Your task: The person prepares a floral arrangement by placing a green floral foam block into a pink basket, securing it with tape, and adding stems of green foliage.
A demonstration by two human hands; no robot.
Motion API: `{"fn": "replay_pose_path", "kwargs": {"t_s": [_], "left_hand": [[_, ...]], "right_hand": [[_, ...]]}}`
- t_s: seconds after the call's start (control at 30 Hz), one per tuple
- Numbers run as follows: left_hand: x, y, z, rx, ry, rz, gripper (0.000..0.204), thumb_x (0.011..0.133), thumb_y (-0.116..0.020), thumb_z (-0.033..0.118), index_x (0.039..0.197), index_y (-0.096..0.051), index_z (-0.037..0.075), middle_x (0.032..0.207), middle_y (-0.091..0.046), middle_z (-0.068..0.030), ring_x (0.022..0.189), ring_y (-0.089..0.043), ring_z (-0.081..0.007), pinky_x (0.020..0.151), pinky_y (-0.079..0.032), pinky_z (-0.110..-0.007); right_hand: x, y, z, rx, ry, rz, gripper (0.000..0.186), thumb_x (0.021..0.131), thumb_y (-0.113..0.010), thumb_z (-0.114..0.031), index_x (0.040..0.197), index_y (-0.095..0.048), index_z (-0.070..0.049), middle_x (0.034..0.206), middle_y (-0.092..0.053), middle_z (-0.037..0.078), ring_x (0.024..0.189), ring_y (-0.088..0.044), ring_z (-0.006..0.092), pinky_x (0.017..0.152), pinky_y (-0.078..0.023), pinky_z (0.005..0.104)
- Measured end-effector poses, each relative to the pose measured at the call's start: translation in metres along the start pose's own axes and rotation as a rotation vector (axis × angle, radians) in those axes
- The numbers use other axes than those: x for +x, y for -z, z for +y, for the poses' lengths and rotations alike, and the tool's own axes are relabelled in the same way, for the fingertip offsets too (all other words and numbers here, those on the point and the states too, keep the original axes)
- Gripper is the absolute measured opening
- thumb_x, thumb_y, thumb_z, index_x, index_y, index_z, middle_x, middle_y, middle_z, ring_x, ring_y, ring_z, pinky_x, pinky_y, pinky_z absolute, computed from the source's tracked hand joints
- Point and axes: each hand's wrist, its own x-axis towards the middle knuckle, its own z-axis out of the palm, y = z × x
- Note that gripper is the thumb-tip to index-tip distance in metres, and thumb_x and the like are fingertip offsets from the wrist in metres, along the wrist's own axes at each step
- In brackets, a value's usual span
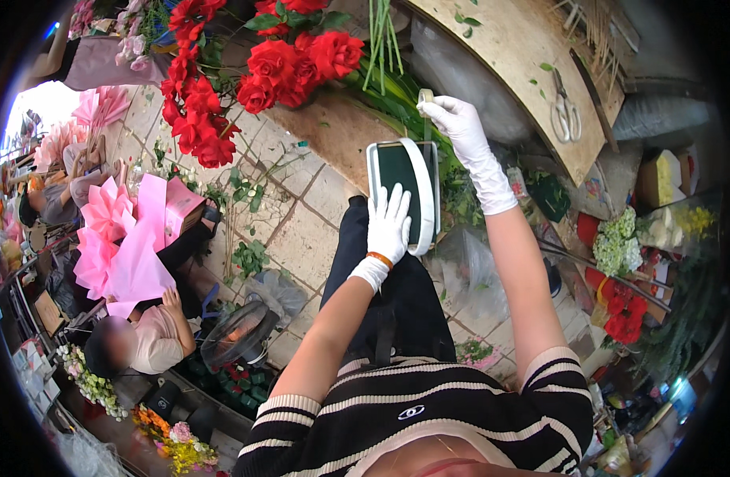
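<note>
In front of my legs is a white-rimmed container with a curved white handle [425, 191], holding a block of dark green floral foam [394, 165]. My left hand [390, 226], in a white glove with an orange band at the wrist, lies on the foam with fingers stretched out and apart. Beyond the container's far right corner, my gloved right hand [458, 131] pinches a small roll of tape [425, 96]. A clear strip seems to run from the roll down toward the container's rim.
Large red roses [277, 67] stand at the far left of the container. Scissors [565, 111] lie on a wooden board [492, 48] at far right. At left, a seated person [154, 338] handles pink wrapping paper [138, 246]. Leaves [249, 256] litter the tiled floor [289, 234].
</note>
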Motion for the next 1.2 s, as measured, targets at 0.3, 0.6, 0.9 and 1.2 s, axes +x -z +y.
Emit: {"fn": "replay_pose_path", "kwargs": {"t_s": [0.3, 0.6, 0.9, 1.2], "left_hand": [[0.004, 0.0, -0.01, -0.115, -0.021, -0.034, 0.058, 0.085, -0.055, 0.02, 0.14, -0.039, 0.011, 0.147, -0.032, -0.0111, 0.134, -0.028, -0.0379, 0.112, -0.017, -0.053], [0.005, -0.006, -0.015, -0.156, 0.001, -0.09, 0.06, 0.085, -0.056, 0.022, 0.141, -0.037, 0.013, 0.149, -0.028, -0.0091, 0.135, -0.026, -0.0376, 0.11, -0.019, -0.056], [0.005, -0.008, -0.02, -0.189, -0.003, -0.075, 0.061, 0.084, -0.057, 0.022, 0.141, -0.037, 0.015, 0.149, -0.029, -0.0075, 0.135, -0.026, -0.0354, 0.109, -0.022, -0.056], [0.005, -0.006, -0.019, -0.208, -0.015, -0.073, 0.058, 0.086, -0.054, 0.022, 0.141, -0.038, 0.012, 0.148, -0.03, -0.0109, 0.135, -0.025, -0.0386, 0.112, -0.016, -0.053]], "right_hand": [[0.103, 0.016, 0.075, -0.25, -0.127, -0.034, 0.018, 0.077, -0.075, -0.014, 0.083, -0.068, 0.002, 0.074, -0.064, 0.0, 0.067, -0.054, 0.0068, 0.065, -0.044, 0.0238], [0.133, 0.021, 0.136, -0.327, -0.45, -0.086, 0.017, 0.078, -0.075, -0.021, 0.074, -0.066, -0.006, 0.063, -0.057, -0.003, 0.053, -0.044, 0.0069, 0.05, -0.033, 0.0229], [0.149, 0.021, 0.177, -0.493, -0.591, -0.344, 0.02, 0.074, -0.078, -0.021, 0.071, -0.065, -0.007, 0.06, -0.055, -0.001, 0.05, -0.044, 0.0091, 0.048, -0.033, 0.0254], [0.162, -0.053, 0.13, -1.09, -0.244, -0.908, 0.022, 0.066, -0.077, -0.017, 0.071, -0.066, 0.002, 0.069, -0.065, 0.009, 0.065, -0.061, 0.0248, 0.06, -0.046, 0.0374]]}}
